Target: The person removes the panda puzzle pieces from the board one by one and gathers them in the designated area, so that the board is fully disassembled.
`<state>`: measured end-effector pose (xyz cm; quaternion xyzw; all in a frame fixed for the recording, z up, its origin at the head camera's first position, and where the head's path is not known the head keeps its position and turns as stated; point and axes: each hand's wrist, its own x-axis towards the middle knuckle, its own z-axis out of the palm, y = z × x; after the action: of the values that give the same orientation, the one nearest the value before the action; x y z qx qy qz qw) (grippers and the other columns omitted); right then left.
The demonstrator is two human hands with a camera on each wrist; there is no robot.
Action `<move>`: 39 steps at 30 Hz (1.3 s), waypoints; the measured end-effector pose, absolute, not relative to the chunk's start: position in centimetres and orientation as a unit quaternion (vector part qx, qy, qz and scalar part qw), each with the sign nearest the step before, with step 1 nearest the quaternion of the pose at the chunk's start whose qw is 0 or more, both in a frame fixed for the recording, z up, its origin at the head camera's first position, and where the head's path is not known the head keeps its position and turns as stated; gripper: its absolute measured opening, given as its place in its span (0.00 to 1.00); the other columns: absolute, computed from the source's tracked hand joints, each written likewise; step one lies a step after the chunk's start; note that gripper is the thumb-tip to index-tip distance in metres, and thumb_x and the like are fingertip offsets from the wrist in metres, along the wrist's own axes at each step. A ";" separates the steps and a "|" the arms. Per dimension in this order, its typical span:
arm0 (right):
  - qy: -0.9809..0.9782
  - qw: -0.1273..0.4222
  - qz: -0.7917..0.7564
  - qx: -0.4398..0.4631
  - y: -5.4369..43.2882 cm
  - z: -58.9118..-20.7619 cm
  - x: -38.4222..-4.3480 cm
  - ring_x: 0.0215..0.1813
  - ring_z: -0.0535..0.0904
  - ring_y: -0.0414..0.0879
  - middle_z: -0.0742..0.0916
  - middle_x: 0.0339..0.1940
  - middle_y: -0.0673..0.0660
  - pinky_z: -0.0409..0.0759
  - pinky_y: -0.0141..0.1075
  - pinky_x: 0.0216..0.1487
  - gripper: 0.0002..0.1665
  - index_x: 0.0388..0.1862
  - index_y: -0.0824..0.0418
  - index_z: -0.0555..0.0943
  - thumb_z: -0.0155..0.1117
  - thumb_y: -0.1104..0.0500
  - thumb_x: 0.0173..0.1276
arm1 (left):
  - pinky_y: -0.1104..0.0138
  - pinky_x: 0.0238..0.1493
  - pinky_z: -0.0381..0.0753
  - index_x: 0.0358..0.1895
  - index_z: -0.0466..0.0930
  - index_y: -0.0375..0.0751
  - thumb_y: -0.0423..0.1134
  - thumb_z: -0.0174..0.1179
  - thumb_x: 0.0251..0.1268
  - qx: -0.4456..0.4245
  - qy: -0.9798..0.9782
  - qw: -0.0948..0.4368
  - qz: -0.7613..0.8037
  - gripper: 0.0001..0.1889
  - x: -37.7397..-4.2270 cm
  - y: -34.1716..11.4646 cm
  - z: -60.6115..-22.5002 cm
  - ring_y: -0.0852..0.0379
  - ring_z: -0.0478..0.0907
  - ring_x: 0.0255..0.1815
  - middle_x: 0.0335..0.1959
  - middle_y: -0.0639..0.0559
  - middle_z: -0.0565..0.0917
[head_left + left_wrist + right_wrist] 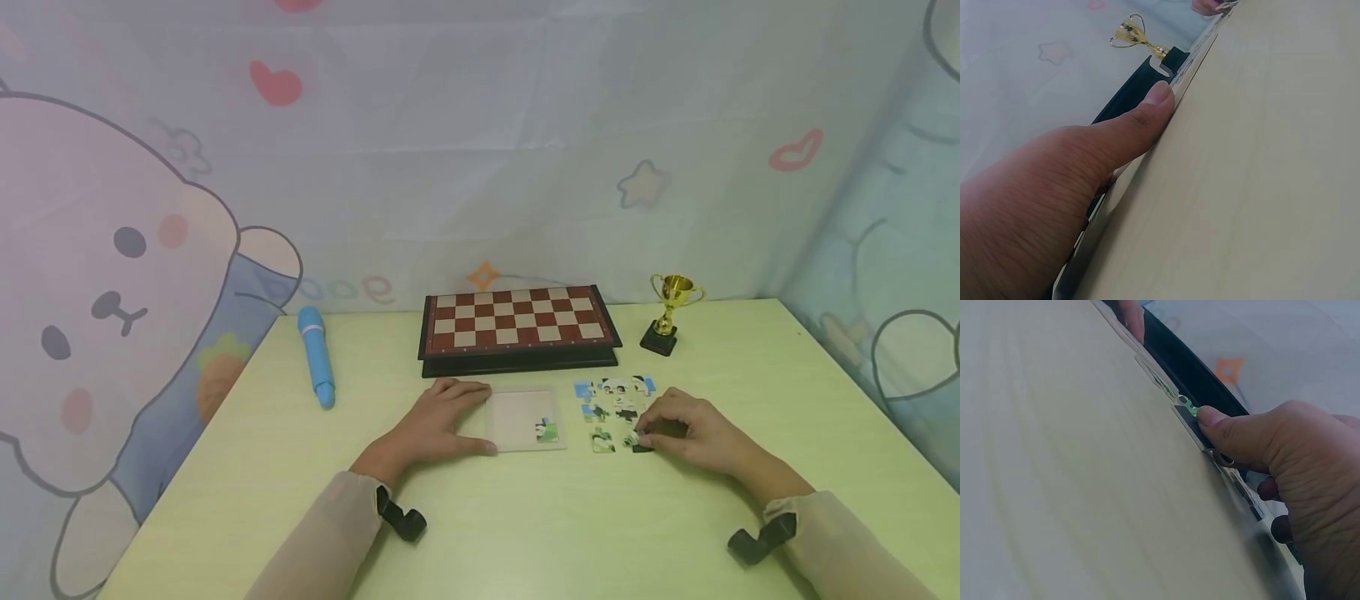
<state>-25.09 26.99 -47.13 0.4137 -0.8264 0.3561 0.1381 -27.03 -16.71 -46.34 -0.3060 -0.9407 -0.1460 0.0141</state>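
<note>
A shallow clear puzzle tray (513, 421) lies at mid-table with one green-and-black corner puzzle piece (547, 430) at its lower right. My left hand (442, 422) rests along the tray's left side, thumb near the lower corner, fingers at the upper one. In the left wrist view the thumb (1132, 128) lies straight along the edge. To the right of the tray, my right hand (693, 432) pinches a small greenish jigsaw piece (631, 438) between thumb and fingers. A dark piece (1190, 425) lies under its thumb in the right wrist view. Loose panda-picture pieces (617, 398) spread beside that hand.
Behind the tray stands a folded chessboard case (517, 329). A gold trophy cup (673, 304) on a black base is at the back right, and a blue toy microphone (317, 358) lies at the left. A printed cloth (465, 150) hangs behind the table.
</note>
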 end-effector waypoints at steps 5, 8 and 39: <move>-0.831 0.132 0.343 0.417 27.1 -47.2 -25.3 0.42 0.75 0.38 0.86 0.40 0.39 0.73 0.32 0.38 0.17 0.40 0.45 0.87 0.79 0.64 0.57 | 0.50 0.72 0.58 0.77 0.65 0.57 0.81 0.56 0.52 -0.307 -0.940 0.014 -0.148 0.51 -27.0 -16.7 -46.3 0.50 0.58 0.74 0.74 0.61 0.67; -0.832 0.136 0.336 0.421 27.1 -47.3 -25.4 0.44 0.75 0.36 0.86 0.40 0.38 0.73 0.32 0.39 0.16 0.40 0.44 0.87 0.79 0.64 0.57 | 0.51 0.72 0.58 0.77 0.65 0.57 0.81 0.56 0.52 -0.306 -0.941 0.013 -0.148 0.51 -27.0 -16.7 -46.2 0.51 0.58 0.74 0.74 0.61 0.67; -0.809 0.154 0.367 0.432 26.7 -47.0 -25.3 0.44 0.77 0.44 0.87 0.40 0.44 0.71 0.34 0.45 0.18 0.41 0.49 0.87 0.76 0.70 0.57 | 0.51 0.72 0.58 0.77 0.65 0.58 0.82 0.55 0.52 -0.303 -0.941 0.009 -0.151 0.51 -26.9 -16.7 -46.2 0.52 0.58 0.73 0.74 0.62 0.67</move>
<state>-25.29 26.75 -47.04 0.4320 -0.8093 0.3669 0.1541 -26.90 -16.73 -46.19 -0.3030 -0.9410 -0.1505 0.0089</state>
